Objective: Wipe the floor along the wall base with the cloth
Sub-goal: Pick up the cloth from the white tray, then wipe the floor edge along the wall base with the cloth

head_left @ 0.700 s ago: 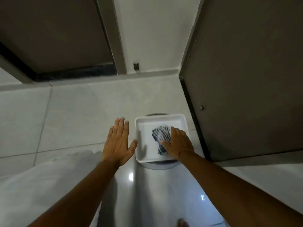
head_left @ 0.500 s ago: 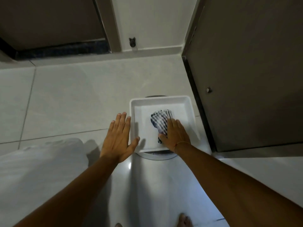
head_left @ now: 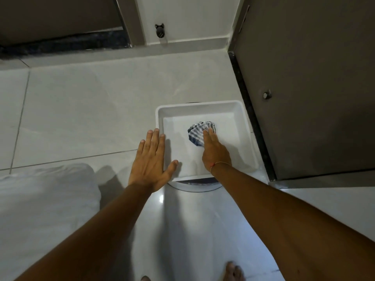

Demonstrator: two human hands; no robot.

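Here the floor (head_left: 85,110) of pale tiles fills most of the view, running up to the wall base (head_left: 194,42) at the top, with a dark door (head_left: 316,78) standing at the right. A white tray (head_left: 239,110) rests on the floor just beside the door's lower edge, set over a round object whose rim shows beneath its near side. The left hand (head_left: 151,161) lies flat and spread, empty, its fingers touching the tray's left rim. The right hand (head_left: 216,152) reaches into the tray, fingers laid over the striped cloth (head_left: 197,131), which lies bunched on the tray bottom; whether they grip it cannot be told.
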